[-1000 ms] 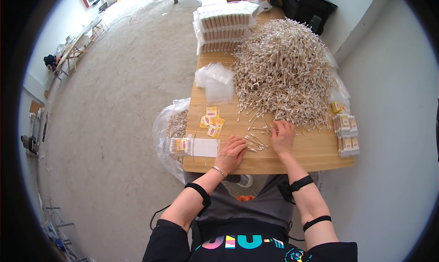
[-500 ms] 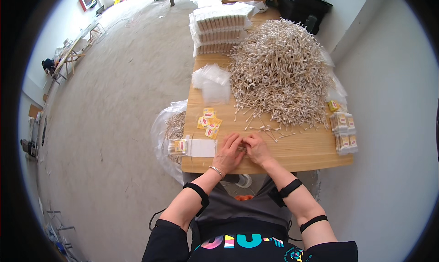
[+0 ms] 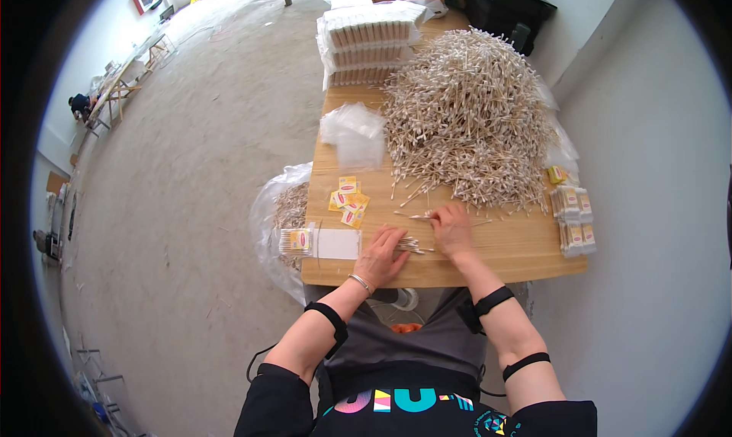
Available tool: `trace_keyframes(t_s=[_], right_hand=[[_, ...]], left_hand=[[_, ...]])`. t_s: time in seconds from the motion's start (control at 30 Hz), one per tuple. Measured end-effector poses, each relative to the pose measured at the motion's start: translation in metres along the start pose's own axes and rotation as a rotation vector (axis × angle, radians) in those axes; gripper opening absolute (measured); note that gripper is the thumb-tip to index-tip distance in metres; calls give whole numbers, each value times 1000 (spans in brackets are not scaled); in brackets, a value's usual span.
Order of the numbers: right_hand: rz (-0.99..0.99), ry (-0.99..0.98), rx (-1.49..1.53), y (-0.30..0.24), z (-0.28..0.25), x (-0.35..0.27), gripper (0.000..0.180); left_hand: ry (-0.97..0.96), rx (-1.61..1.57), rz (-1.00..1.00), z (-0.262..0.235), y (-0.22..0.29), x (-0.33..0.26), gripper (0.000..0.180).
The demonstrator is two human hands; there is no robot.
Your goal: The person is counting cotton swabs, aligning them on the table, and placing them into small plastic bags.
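Near the worktop's point(image 3: 518, 250) front edge, your left hand point(image 3: 380, 256) curls around a swab bunch point(image 3: 412, 245); your right hand point(image 3: 454, 230), narrowed, touches loose swabs point(image 3: 418, 217), grip unclear, the swab pile point(image 3: 473, 117) crowding just beyond.

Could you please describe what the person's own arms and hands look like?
The left hand and right hand are ungloved. A silver bracelet circles the left wrist. Black straps ring the arms: one left, two right. Short black sleeves cover the upper arms; a thin dark cable shows beside the left arm.

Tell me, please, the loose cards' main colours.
The cards are yellow and white, clearest in head view.
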State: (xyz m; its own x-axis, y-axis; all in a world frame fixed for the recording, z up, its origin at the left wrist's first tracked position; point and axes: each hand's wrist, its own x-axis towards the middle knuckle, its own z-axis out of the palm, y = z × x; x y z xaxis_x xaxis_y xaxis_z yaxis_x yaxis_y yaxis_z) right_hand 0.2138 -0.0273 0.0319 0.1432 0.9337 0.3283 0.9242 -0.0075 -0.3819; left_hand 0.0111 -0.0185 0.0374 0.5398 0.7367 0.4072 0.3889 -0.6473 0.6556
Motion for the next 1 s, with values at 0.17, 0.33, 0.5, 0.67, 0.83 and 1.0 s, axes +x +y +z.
trace_keyframes(t_s=[0.17,0.33,0.5,0.67,0.83,1.0], right_hand=[[-67,-30,136,-13,15,6,10],[39,178,-50,8,-6,8,9],[50,36,94,-13,-21,-2,9],[171,-111,69,-21,-6,-5,11],[152,78,-58,-8,-3,10,9],[-20,-96,102,-39,2,17,9]], left_hand=[[-11,-16,-11,0,-1,0,38],[-9,-4,-2,1,-2,0,37],[11,-16,-23,0,-3,0,36],[-1,-1,13,0,-2,1,36],[-4,-3,-11,-1,-1,-1,42],[18,-2,-78,0,-3,-4,61]])
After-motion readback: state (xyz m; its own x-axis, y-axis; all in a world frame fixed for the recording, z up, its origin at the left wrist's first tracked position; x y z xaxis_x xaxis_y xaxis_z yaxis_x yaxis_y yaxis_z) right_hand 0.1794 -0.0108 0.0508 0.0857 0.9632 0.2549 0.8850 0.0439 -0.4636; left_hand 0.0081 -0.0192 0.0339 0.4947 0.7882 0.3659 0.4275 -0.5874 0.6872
